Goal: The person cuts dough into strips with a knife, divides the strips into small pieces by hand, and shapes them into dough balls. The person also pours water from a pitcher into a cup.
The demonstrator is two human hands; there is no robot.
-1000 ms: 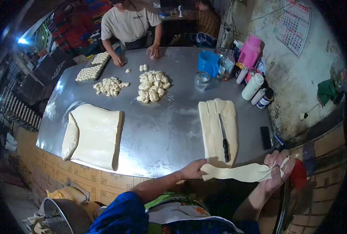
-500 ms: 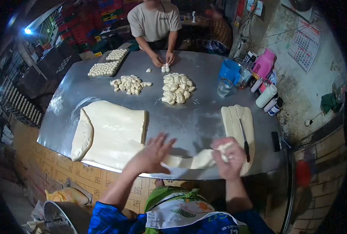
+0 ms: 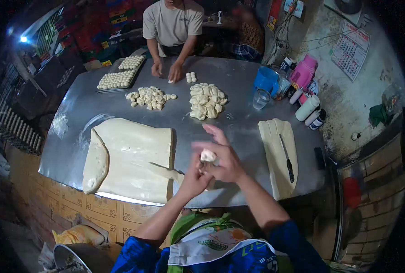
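Note:
A small lump of dough [image 3: 207,156] pokes out between my two hands, which meet over the table's front part. My right hand [image 3: 227,164] is wrapped round this lump, partly blurred, with one finger stuck out. Just below and left, my left hand [image 3: 194,181] is closed on a strip of dough [image 3: 168,173]. That strip runs from the large dough sheet [image 3: 136,150], which has a cut in it and a folded left edge. Where the strip ends is hidden by my hands.
A knife [image 3: 286,157] rests on folded dough [image 3: 273,145] at right. Two piles of dough pieces [image 3: 207,100] [image 3: 150,98] lie farther back, near trays of dough balls [image 3: 116,81]. A blue jug [image 3: 266,79], clear cup [image 3: 260,98] and bottles [image 3: 307,106] line the right edge. A co-worker [image 3: 173,27] stands opposite.
My hands have come together; the right moved left and up with its dough. The strip lying toward the right is now gathered at my hands. The co-worker's hands moved left, apart from the small dough cluster.

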